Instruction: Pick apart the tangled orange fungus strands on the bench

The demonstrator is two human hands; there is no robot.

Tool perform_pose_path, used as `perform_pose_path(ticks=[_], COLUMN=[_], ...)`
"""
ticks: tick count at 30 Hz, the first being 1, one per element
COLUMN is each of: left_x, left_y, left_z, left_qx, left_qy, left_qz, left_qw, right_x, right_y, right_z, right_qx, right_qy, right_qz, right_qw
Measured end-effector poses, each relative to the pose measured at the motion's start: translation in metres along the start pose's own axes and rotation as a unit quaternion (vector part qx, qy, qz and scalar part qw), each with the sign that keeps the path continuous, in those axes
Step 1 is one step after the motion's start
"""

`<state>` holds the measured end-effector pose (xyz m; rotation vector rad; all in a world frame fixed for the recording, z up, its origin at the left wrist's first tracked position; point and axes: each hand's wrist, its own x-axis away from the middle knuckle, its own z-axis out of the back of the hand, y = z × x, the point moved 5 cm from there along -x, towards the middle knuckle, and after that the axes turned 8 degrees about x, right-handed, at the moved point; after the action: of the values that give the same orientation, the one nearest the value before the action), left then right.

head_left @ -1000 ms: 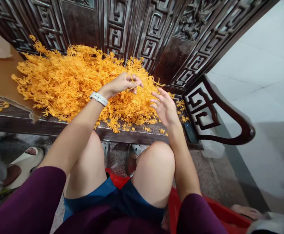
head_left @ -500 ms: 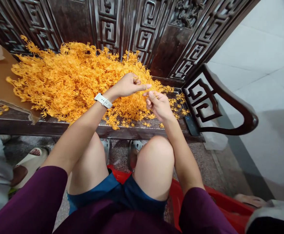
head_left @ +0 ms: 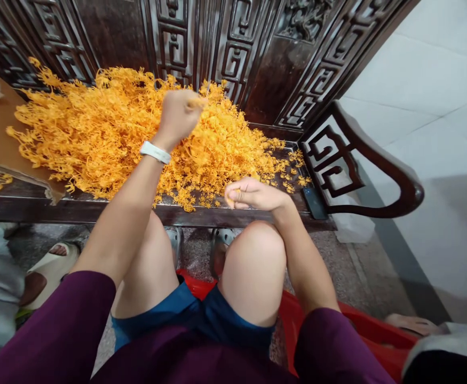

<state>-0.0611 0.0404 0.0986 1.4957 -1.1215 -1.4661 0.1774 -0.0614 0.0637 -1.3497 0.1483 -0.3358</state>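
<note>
A large heap of orange plastic pieces (head_left: pixel 109 122), spidery in shape and joined in strands, lies on the dark wooden bench (head_left: pixel 201 216). Over the middle of the heap is my left hand (head_left: pixel 180 114), wrist banded in white, its fingers closed round an orange piece; motion blurs the fingertips. My right hand (head_left: pixel 253 194) is at the bench's front edge, lower and to the right, with thumb and fingers pinched on a small orange piece that shows only in part. The two hands are apart.
A carved backrest (head_left: pixel 269 80) rises behind the heap, and a curved armrest (head_left: pixel 397 197) stands at the right. Beside it lies a dark phone (head_left: pixel 314 202). Cardboard (head_left: pixel 1 133) is at the left. Another person's sandalled foot (head_left: pixel 47 272) shows at lower left.
The hands have moved apart from near each other. My left hand went up and left over the heap; my right hand came down toward the bench's front edge.
</note>
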Motion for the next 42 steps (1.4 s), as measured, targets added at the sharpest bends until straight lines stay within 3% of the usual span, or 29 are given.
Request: perform_pose_path(ticks=[1,3,5,10,15,18,21,22,25,29,33,35,38,42], left_x=[-0.001,0.001,0.004,0.008,0.010,0.013,0.014,0.014,0.013,0.010,0.011,0.014,0.018,0.019], left_y=[0.003,0.002,-0.002,-0.006,0.004,0.005,0.003,0.003,0.003,0.004,0.004,0.005,0.007,0.007], left_z=[0.019,0.039,0.040,0.007,-0.009,-0.013,-0.015,-0.016,-0.018,-0.025,-0.038,-0.047,-0.057,-0.058], left_qx=[-0.044,-0.080,-0.069,0.014,0.070,0.084,0.094,0.096,0.091,0.073,0.067,0.064,0.054,0.025], left_qy=[0.087,0.142,0.116,0.002,-0.022,-0.051,-0.076,-0.080,-0.095,-0.096,-0.072,-0.079,-0.096,-0.098], left_qz=[-0.033,-0.042,-0.030,0.015,0.042,0.057,0.054,0.049,0.036,0.029,0.033,0.043,0.054,0.062], left_qw=[0.995,0.986,0.990,1.000,0.996,0.994,0.991,0.991,0.991,0.992,0.995,0.994,0.992,0.993], right_x=[0.002,0.005,0.005,0.002,-0.006,0.002,0.028,0.035,0.045,0.031,0.023,0.010,-0.011,-0.026], right_y=[0.000,-0.001,-0.001,0.006,0.015,0.024,0.039,0.047,0.076,0.094,0.070,0.048,0.021,0.005], right_z=[-0.002,0.002,0.008,0.019,0.028,0.062,0.114,0.127,0.142,0.121,0.104,0.094,0.074,0.061], right_qx=[0.017,0.032,0.038,0.004,-0.113,-0.201,-0.318,-0.361,-0.433,-0.397,-0.163,-0.055,0.020,0.024], right_qy=[-0.003,0.048,0.091,0.166,0.257,0.378,0.519,0.536,0.558,0.539,0.639,0.600,0.506,0.467], right_qz=[-0.002,0.001,0.007,-0.001,0.007,0.039,0.111,0.116,0.025,-0.050,0.022,0.065,0.102,0.117], right_qw=[1.000,0.998,0.995,0.986,0.960,0.903,0.785,0.754,0.707,0.741,0.751,0.796,0.856,0.876])
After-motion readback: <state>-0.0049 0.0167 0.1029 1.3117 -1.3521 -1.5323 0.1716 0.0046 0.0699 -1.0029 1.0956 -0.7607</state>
